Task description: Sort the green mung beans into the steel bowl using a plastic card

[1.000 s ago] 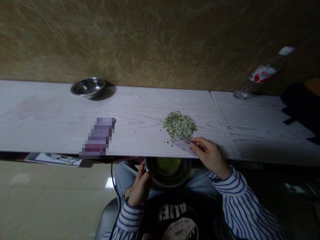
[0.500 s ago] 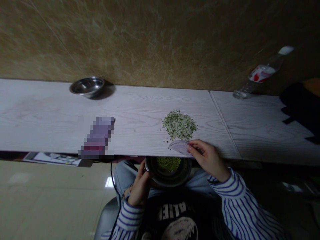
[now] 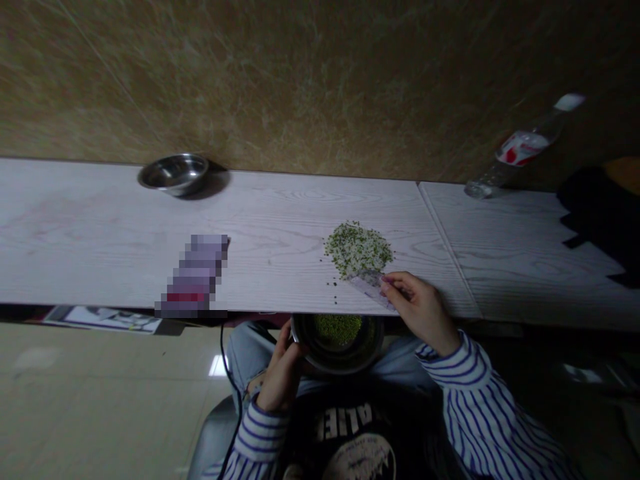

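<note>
My left hand (image 3: 281, 372) is closed on the rim of a steel bowl (image 3: 367, 357), held just below the table's front edge over my lap. Green mung beans (image 3: 337, 328) lie inside it. Between the thumb and fingers of my right hand (image 3: 424, 312) is a clear plastic protractor (image 3: 369, 287), tilted, with its far edge at the near side of a mixed pile (image 3: 357, 247). White grains that look like rice and green beans make up that pile. A few loose beans lie to the left of the protractor.
Another steel bowl (image 3: 174, 175) stands at the back left by the wall. A pixelated flat object (image 3: 195, 273) lies near the left front edge. At the right are a clear bottle (image 3: 523, 148) and a dark item (image 3: 595, 223). A cable (image 3: 223, 360) hangs beside my left leg.
The protractor has moved slightly away from me and to the right, up to the pile's near edge, and its tilt has changed. My left hand and the bowl have stayed put.
</note>
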`<state>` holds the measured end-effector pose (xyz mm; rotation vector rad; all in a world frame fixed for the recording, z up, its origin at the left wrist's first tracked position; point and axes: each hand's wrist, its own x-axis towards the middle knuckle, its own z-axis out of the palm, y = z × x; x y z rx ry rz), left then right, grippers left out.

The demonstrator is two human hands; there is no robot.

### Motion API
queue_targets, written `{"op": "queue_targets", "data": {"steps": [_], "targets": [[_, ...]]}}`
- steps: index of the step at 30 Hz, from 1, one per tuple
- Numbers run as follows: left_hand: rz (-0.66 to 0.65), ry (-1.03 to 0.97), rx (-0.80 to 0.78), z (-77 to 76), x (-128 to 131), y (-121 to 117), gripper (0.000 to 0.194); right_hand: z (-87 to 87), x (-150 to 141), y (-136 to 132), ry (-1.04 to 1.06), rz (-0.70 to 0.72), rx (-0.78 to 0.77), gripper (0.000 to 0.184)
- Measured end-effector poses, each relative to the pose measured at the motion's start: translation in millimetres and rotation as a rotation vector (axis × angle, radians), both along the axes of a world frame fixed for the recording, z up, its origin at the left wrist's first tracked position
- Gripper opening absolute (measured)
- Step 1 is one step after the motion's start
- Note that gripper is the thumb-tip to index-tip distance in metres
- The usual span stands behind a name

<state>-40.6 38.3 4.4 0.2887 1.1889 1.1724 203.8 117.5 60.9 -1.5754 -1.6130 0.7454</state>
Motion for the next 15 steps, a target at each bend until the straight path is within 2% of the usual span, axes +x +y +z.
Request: {"op": "queue_targets", "data": {"steps": [10,15], "targets": [[0.008,-0.028,-0.008,4.0,1.3,1.6,0.065,3.5,-14.2,2.3,0.041,0.028,-0.007,0.021],[-0.002,-0.045,-0.004,5.4,0.7,2.0,0.065,0.3,-3.5,3.7,0.027,-0.031,0.010,0.021]]}}
